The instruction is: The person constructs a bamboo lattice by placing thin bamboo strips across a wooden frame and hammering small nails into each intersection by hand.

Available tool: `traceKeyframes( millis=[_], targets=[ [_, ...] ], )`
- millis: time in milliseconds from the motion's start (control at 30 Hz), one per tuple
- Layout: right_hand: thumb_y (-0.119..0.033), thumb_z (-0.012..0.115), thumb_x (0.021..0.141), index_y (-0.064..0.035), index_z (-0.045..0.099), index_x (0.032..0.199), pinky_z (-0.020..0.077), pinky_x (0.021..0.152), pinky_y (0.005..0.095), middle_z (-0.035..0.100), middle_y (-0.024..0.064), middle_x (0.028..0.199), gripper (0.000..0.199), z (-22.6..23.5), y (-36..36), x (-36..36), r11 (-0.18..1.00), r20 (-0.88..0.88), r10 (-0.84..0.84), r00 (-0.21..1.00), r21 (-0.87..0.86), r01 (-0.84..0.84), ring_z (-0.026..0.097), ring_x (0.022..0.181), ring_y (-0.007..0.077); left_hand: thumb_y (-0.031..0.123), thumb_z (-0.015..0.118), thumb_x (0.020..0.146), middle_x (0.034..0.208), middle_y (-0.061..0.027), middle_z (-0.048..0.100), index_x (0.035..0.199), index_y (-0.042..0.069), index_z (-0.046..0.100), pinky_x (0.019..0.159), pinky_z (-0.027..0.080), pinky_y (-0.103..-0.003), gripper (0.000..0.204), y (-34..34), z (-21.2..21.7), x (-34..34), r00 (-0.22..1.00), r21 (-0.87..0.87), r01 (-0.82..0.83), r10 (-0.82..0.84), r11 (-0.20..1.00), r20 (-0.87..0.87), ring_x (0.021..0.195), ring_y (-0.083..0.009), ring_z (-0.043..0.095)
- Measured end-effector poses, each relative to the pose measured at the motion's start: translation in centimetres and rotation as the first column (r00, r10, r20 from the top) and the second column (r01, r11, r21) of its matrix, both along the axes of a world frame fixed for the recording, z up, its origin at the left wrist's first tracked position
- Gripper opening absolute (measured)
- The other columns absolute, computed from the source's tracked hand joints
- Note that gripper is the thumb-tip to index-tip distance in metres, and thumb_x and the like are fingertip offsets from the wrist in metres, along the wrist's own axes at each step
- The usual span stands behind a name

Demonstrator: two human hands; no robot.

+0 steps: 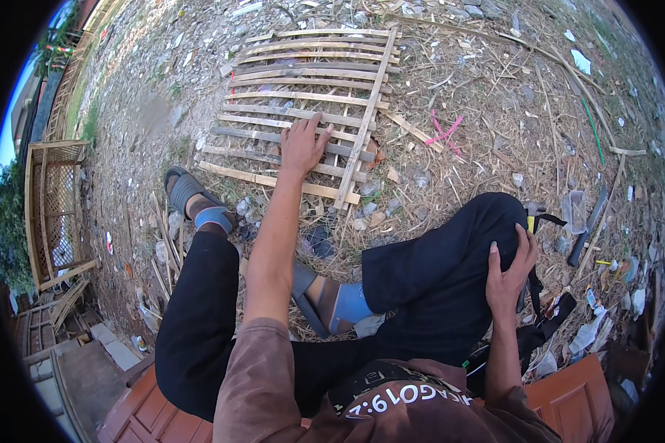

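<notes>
A panel of pale bamboo slats (295,95), joined by a crosswise strip (367,114), lies on the ground in front of me. My left hand (303,145) reaches onto its nearer half, fingers bent over a slat and thumb to the right; the fingertips are partly hidden. On my bent right knee (451,244), in black trousers, rests my right hand (508,275), empty, with its fingers spread. Just beyond that knee a hammer-like tool (534,210) with a metal head and a yellow part shows partly.
Pink ribbon (445,131) lies right of the panel. A long dark tool (588,227) and a clear plastic container (575,210) are farther right. Loose bamboo strips (171,240) lie by my left foot. A lattice frame (55,210) stands left. Reddish-brown panelled wood (155,410) is under me.
</notes>
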State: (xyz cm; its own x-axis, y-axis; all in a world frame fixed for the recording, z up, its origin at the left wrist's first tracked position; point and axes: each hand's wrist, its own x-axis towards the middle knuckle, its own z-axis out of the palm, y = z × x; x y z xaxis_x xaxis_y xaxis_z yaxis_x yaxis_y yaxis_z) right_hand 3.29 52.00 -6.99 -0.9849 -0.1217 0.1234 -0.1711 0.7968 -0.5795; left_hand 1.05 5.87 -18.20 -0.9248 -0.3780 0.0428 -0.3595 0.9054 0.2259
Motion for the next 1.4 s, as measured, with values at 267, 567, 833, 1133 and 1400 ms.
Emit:
traceKeyframes(
  millis=[267, 567, 833, 1133, 1400],
  targets=[
    [-0.015, 0.064, 0.082, -0.0163, 0.057, 0.139, 0.0302, 0.113, 0.0583, 0.04, 0.0198, 0.153, 0.058, -0.5, -2.0, -3.3, 0.963, -0.081, 0.098, 0.992, 0.258, -0.074, 0.036, 0.137, 0.0493, 0.047, 0.052, 0.101, 0.127, -0.0119, 0.062, 0.139, 0.013, 0.053, 0.107, 0.035, -0.054, 0.052, -0.7, -0.2, -1.0, 0.997, -0.021, 0.041, -0.043, 0.999, -0.068, 0.125, -0.0298, 0.054],
    [-0.024, 0.07, 0.087, -0.0086, 0.059, 0.13, 0.0429, 0.103, 0.0478, 0.055, 0.0172, 0.134, 0.047, -1.0, 3.5, -7.8, 0.99, -0.118, 0.142, 0.983, -0.007, -0.144, 0.054, 0.122, 0.0384, 0.023, 0.056, 0.103, 0.12, -0.0195, 0.064, 0.126, 0.003, 0.062, 0.095, 0.047, -0.046, 0.032, -7.5, 2.9, 2.3, 0.959, 0.011, 0.187, -0.18, 0.982, -0.22, 0.111, -0.0395, 0.061],
    [-0.023, 0.072, 0.082, -0.014, 0.076, 0.102, 0.0524, 0.092, 0.0419, 0.068, 0.0157, 0.097, 0.023, -2.6, 25.8, -19.8, 0.844, 0.118, -0.426, 0.897, 0.409, 0.347, 0.064, 0.097, 0.0371, 0.027, 0.053, 0.105, 0.119, -0.0168, 0.064, 0.123, -0.001, 0.062, 0.091, 0.048, -0.039, 0.035, -22.2, 6.1, 10.4, 0.987, 0.087, -0.112, 0.121, 0.99, -0.11, 0.105, -0.0294, 0.061],
    [-0.027, 0.076, 0.079, -0.018, 0.081, 0.094, 0.0425, 0.108, 0.0475, 0.059, 0.0078, 0.128, 0.018, -5.7, 20.2, -20.8, 0.781, 0.248, -0.371, 0.895, 0.605, 0.156, 0.047, 0.131, 0.0337, 0.025, 0.059, 0.102, 0.111, -0.0148, 0.066, 0.121, -0.002, 0.063, 0.086, 0.048, -0.037, 0.033, -27.8, 7.4, 19.9, 0.978, 0.096, -0.205, 0.2, 0.974, 0.058, 0.1, -0.0249, 0.061],
    [-0.024, 0.077, 0.075, -0.0135, 0.081, 0.089, 0.0473, 0.103, 0.0457, 0.065, 0.0111, 0.119, 0.018, -7.0, 22.8, -20.7, 0.811, 0.177, -0.391, 0.903, 0.531, 0.247, 0.056, 0.121, 0.0346, 0.025, 0.059, 0.102, 0.116, -0.0135, 0.066, 0.123, -0.001, 0.063, 0.087, 0.048, -0.037, 0.033, -25.3, 7.4, 17.3, 0.982, 0.186, -0.191, 0.185, 0.964, 0.05, 0.104, -0.0239, 0.062]
  ],
)
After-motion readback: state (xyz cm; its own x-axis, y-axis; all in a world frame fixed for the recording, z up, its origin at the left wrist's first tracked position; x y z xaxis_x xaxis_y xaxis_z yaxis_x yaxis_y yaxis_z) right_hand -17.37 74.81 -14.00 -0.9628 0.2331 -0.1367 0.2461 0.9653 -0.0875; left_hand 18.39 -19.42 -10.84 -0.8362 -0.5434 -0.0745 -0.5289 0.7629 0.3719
